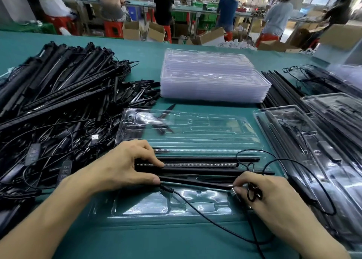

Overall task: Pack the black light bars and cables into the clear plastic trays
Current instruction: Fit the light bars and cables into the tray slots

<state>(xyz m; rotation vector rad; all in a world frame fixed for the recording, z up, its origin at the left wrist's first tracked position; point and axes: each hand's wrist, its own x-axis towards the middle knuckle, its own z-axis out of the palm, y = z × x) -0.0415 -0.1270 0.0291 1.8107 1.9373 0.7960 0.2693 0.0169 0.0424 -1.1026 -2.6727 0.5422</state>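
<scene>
While the light bars (195, 167) are being seated in the open clear tray (141, 208) on the desk (156, 243), their left ends are gripped by the left hand (125, 166); a USB plug (234, 192) is pinched by the right hand (262, 194). Next, the cable (167, 188) is judged to need tucking into its recess.

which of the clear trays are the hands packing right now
The open tray nearest the person: light bars lie across it, gripped by the left hand. The stack behind is empty; the trays at right are already filled.
</scene>
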